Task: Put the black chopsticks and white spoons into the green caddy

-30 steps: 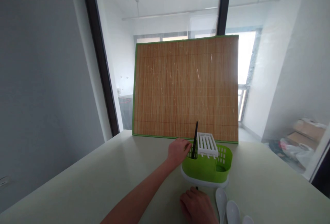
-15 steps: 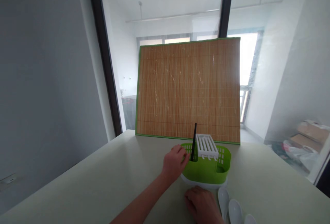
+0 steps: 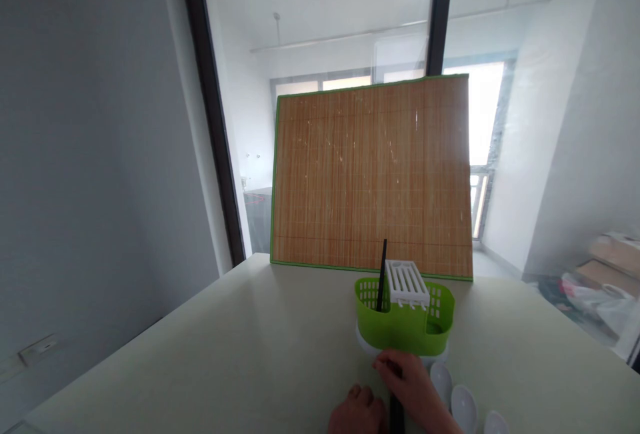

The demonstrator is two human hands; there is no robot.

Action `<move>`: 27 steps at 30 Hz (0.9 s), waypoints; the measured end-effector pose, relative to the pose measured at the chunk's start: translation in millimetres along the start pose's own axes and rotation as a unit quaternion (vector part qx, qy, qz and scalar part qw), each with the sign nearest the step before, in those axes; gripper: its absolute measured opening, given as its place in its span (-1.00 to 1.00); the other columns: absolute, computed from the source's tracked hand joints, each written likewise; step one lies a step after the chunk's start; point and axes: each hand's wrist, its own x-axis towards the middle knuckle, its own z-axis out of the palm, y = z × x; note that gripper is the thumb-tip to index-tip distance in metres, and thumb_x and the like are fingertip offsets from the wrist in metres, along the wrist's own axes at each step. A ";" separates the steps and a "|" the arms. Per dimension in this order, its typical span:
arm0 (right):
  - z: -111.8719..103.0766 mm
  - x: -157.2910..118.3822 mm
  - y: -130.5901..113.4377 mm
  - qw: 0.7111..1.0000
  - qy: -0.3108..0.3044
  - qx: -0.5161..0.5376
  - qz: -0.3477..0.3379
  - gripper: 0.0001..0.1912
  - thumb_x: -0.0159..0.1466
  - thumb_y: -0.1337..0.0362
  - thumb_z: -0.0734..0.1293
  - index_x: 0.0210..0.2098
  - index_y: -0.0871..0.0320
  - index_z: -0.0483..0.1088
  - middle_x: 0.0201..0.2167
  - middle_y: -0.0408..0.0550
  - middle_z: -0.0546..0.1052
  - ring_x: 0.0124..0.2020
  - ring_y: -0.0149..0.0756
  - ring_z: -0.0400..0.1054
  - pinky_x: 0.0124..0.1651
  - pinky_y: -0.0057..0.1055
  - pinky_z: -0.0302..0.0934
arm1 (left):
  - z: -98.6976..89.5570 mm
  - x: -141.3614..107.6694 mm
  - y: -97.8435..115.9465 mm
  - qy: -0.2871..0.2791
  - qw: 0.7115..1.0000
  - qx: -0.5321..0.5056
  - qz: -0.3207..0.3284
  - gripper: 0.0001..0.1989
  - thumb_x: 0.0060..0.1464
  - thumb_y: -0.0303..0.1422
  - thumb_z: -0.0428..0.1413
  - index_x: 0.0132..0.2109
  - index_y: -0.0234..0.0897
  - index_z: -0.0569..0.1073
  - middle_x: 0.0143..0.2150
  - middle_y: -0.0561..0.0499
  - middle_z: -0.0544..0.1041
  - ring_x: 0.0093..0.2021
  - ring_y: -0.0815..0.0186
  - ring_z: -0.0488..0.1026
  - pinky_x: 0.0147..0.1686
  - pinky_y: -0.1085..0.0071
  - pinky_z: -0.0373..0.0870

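Observation:
A green utensil basket with a white base stands on the table, and a black chopstick leans upright in its left compartment. Over its middle sits a white slotted rack with small hooks. Just in front of the basket, my right hand is closed around black chopsticks, whose lower ends run out of the frame. Beside them on the left lies my left hand, its fingers curled; what they hold, if anything, is hidden. Several white spoons lie to the right of my right hand.
The pale tabletop extends widely to the left. At its back edge a bamboo mat with green trim stands upright before a glass partition. Boxes and plastic bags sit beyond the glass at right.
My left hand has left the basket's left rim and come down toward me, beside my right hand. The right hand has shifted slightly, and the black chopsticks in it now show.

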 end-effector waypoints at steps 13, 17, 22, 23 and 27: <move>1.6 -3.7 -5.9 0.998 -0.015 -0.066 -0.006 -0.79 0.21 0.27 0.22 -0.45 0.13 0.46 -0.58 -0.17 0.48 -0.52 -0.36 0.30 -0.46 -0.49 0.00 | -44.7 -19.3 -14.1 -0.008 0.991 0.090 -0.099 -0.61 -0.12 -0.62 -0.06 -0.11 -0.43 0.45 -0.16 -0.28 0.48 -0.14 -0.01 0.45 -0.23 0.16 0.37; 1.2 -3.8 -7.5 0.997 -0.014 -0.082 -0.004 -0.79 0.21 0.29 0.21 -0.47 0.14 0.45 -0.60 -0.18 0.46 -0.54 -0.37 0.30 -0.48 -0.49 -0.03 | -54.5 -20.9 -30.4 0.016 0.990 0.083 -0.111 -0.67 -0.08 -0.60 -0.08 -0.16 -0.44 0.46 -0.21 -0.29 0.52 -0.16 0.03 0.47 -0.20 0.20 0.34; 3.3 -7.1 -12.3 0.996 -0.043 -0.073 0.001 -0.84 0.15 0.31 0.26 -0.47 0.12 0.48 -0.63 -0.21 0.44 -0.57 -0.41 0.27 -0.50 -0.51 -0.06 | -86.2 -21.2 -38.8 0.111 0.990 -0.023 -0.084 -0.85 -0.05 -0.45 -0.02 -0.34 -0.30 0.43 -0.39 -0.09 0.53 -0.34 0.21 0.48 -0.37 0.40 0.29; 4.6 -8.4 -13.5 0.997 -0.055 -0.057 -0.002 -0.88 0.12 0.31 0.28 -0.42 0.10 0.49 -0.62 -0.22 0.44 -0.56 -0.42 0.26 -0.49 -0.51 -0.04 | -91.8 -20.2 -36.7 0.133 0.987 -0.064 -0.064 -0.88 -0.05 -0.45 -0.02 -0.36 -0.29 0.41 -0.42 -0.04 0.52 -0.39 0.26 0.46 -0.41 0.45 0.26; 11.2 -12.5 -18.4 0.995 -0.093 0.022 -0.013 -0.65 0.00 0.34 0.37 -0.18 0.04 0.46 -0.58 -0.27 0.43 -0.54 -0.43 0.24 -0.46 -0.55 0.03 | -99.7 -13.4 -18.8 0.203 0.955 -0.218 0.004 -0.91 -0.04 -0.45 -0.02 -0.36 -0.26 0.36 -0.49 0.08 0.49 -0.51 0.40 0.39 -0.49 0.54 0.22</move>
